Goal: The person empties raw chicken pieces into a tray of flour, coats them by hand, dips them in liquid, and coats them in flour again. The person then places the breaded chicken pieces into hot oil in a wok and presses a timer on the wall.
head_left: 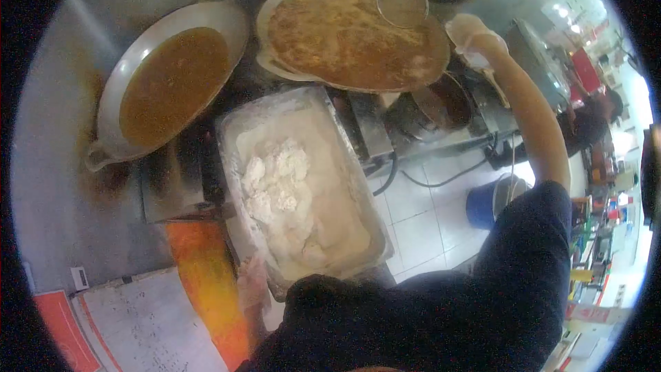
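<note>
My right hand (pixel 475 36), in a pale, thin glove, is beside the right rim of a large pan (pixel 265 17) full of bubbling brown oil. Its fingers look curled, but whatever they hold, if anything, cannot be made out. A round mesh strainer (pixel 403 3) is over the pan's far right part. Low in view, my left hand (pixel 253 288), in a clear glove, is close to the left edge of a metal tray (pixel 368 217). Blur hides how its fingers are set. White-coated lumps (pixel 279 176) lie in pale flour (pixel 334 200) inside the tray.
On the left stands a second pan (pixel 231 27) with still brown oil. A dark pot (pixel 444 103) sits right of the tray, near a black hose (pixel 394 172). There is a blue bucket (pixel 482 205) on the tiled floor. Another person (pixel 585 124) is farther right.
</note>
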Tool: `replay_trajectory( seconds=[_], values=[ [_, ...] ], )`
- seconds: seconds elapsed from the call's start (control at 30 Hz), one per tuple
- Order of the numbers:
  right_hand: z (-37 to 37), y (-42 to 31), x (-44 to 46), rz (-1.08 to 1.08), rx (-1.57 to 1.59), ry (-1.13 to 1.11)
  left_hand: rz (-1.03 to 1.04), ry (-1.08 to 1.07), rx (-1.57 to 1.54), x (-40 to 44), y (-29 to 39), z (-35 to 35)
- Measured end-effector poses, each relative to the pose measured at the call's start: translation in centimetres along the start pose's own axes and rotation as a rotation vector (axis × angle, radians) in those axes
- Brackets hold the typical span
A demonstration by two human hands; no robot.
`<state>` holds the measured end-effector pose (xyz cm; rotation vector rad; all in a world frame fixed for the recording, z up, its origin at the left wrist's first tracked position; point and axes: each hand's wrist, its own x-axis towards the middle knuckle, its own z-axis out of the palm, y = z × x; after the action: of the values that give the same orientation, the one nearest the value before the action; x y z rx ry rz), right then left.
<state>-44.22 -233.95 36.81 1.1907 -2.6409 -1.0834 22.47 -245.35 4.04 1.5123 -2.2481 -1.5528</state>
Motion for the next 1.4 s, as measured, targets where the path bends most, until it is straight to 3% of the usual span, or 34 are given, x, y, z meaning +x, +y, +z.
replay_trajectory(
  seconds=[0.03,0.07,0.13,0.17,0.2,0.23,0.27,0.33,0.37,0.4,0.47,0.53,0.57,0.6,0.63,0.7,0.73,0.8,0.83,0.87,0.9,0.93,1.0,1.03,1.1,1.13,1.2,1.23,1.3,1.33,1.4],
  values=[
    [3.3,1.4,0.5,-0.198,-0.141,0.066,0.045,0.030,0.278,0.3,-0.7,-0.1],
    [4.8,1.8,-1.2,-0.188,-0.010,0.177,0.050,0.017,0.289,1.2,-2.4,0.0],
    [6.6,1.9,-5.2,-0.213,0.255,0.403,0.287,0.183,0.439,2.2,-4.0,0.3],
    [6.7,2.1,-7.9,-0.078,0.571,0.325,0.364,0.238,0.489,1.9,-3.2,0.4],
    [6.6,1.4,-10.7,0.066,0.882,0.233,0.100,0.189,0.268,-0.2,2.7,-0.1],
    [7.9,1.3,-12.5,0.077,0.763,0.231,-0.166,0.139,0.046,-1.4,7.1,-0.5],
    [10.8,2.0,-14.1,0.000,0.628,0.310,-0.178,0.125,0.046,-1.9,9.1,-0.6],
    [17.6,3.1,-16.8,-0.217,0.336,0.569,-0.255,0.323,0.185,-2.3,11.5,-0.5],
    [19.6,2.4,-18.1,-0.131,0.286,0.427,-0.177,0.468,0.128,-2.2,12.1,-0.3],
    [21.4,1.6,-18.6,-0.089,0.387,0.358,-0.109,0.624,0.078,-2.5,13.5,-0.5],
    [24.7,-0.5,-19.0,-0.022,0.743,0.278,-0.143,0.528,0.035,-2.3,18.1,-2.0],
    [25.3,-2.7,-16.5,-0.109,0.822,0.139,0.171,0.507,-0.158,0.7,17.0,-0.2],
    [30.6,-2.7,-14.5,-0.249,0.706,0.420,0.351,0.411,0.110,3.0,14.8,0.2],
    [30.7,-3.4,-13.0,-0.280,0.718,0.425,0.556,0.347,0.351,5.4,12.7,0.5],
    [30.7,-3.9,-11.7,-0.198,0.892,0.111,0.678,0.256,0.510,8.8,10.1,1.6],
    [25.3,-5.9,-12.0,-0.090,0.373,0.115,0.671,0.141,0.737,17.7,2.6,3.8],
    [17.3,-10.0,-13.9,0.390,0.552,0.178,0.645,0.115,0.827,21.5,1.0,4.6],
    [11.6,-15.6,-15.2,0.127,0.441,0.485,0.572,0.201,0.960,24.8,3.6,6.4],
    [10.5,-20.5,-13.8,0.052,0.663,0.480,0.551,0.186,1.008,25.9,4.9,5.9],
    [9.4,-25.3,-12.3,-0.020,0.887,0.466,0.531,0.171,1.055,26.9,6.2,5.4],
    [10.4,-31.0,-9.0,-0.269,0.918,0.271,0.529,0.142,1.065,27.5,6.9,4.7],
    [11.4,-37.3,-7.3,-0.312,1.242,0.051,0.527,0.114,1.074,28.5,7.3,4.2],
    [22.2,-53.2,1.0,-0.381,1.259,0.092,0.557,0.296,0.992,29.8,7.6,3.7],
    [19.0,-54.2,-0.3,-0.379,1.268,0.108,0.565,0.307,1.003,28.8,9.3,3.2],
    [9.6,-52.4,-3.8,-0.209,0.934,0.255,0.409,0.154,0.936,25.1,14.3,0.9],
    [8.5,-50.3,-3.6,-0.214,0.929,0.254,0.353,0.102,0.908,23.4,16.4,-0.3],
    [8.7,-46.5,-2.5,-0.462,1.098,0.185,0.291,-0.030,0.738,22.0,17.6,-1.5],
    [9.4,-47.2,-1.8,-0.464,1.092,0.166,0.266,-0.077,0.677,22.1,17.3,-1.4],
    [11.2,-48.3,-1.8,-0.666,1.067,0.108,0.084,-0.018,0.618,23.2,15.2,1.0],
    [9.4,-47.3,-2.3,-0.670,1.051,0.129,0.095,0.001,0.606,24.2,14.7,1.5],
    [6.3,-46.0,-5.3,-0.410,1.010,0.107,0.166,0.177,0.679,24.8,12.9,2.6]
  ],
)
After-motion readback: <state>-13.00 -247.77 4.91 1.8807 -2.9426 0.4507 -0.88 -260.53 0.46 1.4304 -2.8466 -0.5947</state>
